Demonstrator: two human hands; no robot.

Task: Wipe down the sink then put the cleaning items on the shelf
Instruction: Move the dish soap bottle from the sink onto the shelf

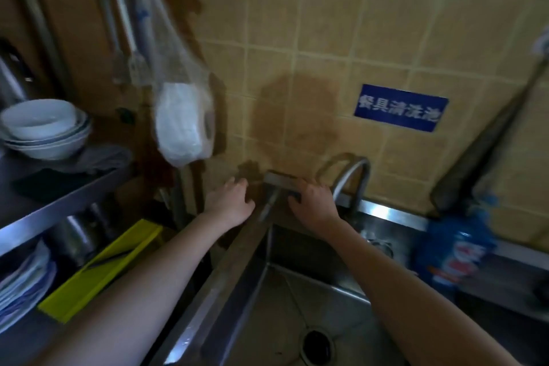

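— Hands both up at the far left corner of the sink (234, 255): left hand (230, 202) spread loose, holding nothing; right hand (312, 202) gripping a grey sponge (280, 180) on the rim by the wall.
— Pretty blurry. What's around it?
— Faucet (353, 178) just right of it, blue bottle (454, 249) further right, shelf (59, 196) on the left.

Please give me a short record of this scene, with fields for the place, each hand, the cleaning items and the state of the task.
place: steel sink, with a shelf on its left
left hand: open, fingers spread at the back left corner of the sink
right hand: fingers curled over a grey pad on the back rim, beside the tap
cleaning items: grey pad in the grip; blue bottle standing to the right of the sink
task state: wiping; neither item is on the shelf yet
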